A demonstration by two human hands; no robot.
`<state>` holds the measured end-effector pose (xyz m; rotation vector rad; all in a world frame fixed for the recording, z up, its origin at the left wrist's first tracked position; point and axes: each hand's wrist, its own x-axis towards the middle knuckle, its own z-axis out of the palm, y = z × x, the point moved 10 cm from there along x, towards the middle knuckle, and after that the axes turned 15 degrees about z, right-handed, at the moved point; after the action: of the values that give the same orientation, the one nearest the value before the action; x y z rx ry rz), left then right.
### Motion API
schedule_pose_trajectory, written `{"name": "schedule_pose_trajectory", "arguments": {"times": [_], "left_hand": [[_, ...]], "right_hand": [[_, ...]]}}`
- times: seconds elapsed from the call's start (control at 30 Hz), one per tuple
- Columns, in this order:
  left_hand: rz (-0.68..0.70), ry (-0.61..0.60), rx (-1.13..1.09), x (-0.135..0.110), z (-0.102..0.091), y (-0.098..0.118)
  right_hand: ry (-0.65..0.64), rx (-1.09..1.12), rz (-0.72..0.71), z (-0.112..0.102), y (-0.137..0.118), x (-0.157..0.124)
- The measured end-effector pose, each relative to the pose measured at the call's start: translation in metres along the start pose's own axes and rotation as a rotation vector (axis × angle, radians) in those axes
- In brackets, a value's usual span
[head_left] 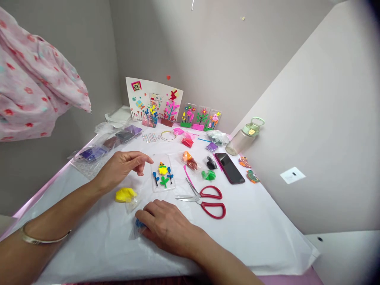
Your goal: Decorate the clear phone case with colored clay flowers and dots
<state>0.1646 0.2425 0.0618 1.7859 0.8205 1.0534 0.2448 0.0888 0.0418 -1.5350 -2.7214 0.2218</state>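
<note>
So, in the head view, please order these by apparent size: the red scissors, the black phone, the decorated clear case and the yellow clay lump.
1. Red scissors, largest.
2. Black phone and decorated clear case: they look about alike, so I do not rank them.
3. Yellow clay lump, smallest, although it lies nearer the camera.

No legible writing, seemingly too small

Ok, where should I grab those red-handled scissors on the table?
The scissors lie flat and partly open, blade tips pointing left, handles on the right, clear of your right hand. So take the two red handle loops, coming in from the right, away from the blades.
</note>
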Motion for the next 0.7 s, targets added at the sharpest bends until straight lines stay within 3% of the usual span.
{"name": "schedule_pose_trajectory", "arguments": {"times": [0.23, 0.7], "left_hand": [[-0.029, -0.018, -0.001, -0.006, 0.010, -0.018], [-0.027, -0.018, 0.056, -0.015, 0.007, -0.017]], "right_hand": [[0.021, -0.005, -0.010, -0.001, 0.001, -0.001], [0.039, -0.015, -0.007, -0.003, 0.000, -0.001]]}}
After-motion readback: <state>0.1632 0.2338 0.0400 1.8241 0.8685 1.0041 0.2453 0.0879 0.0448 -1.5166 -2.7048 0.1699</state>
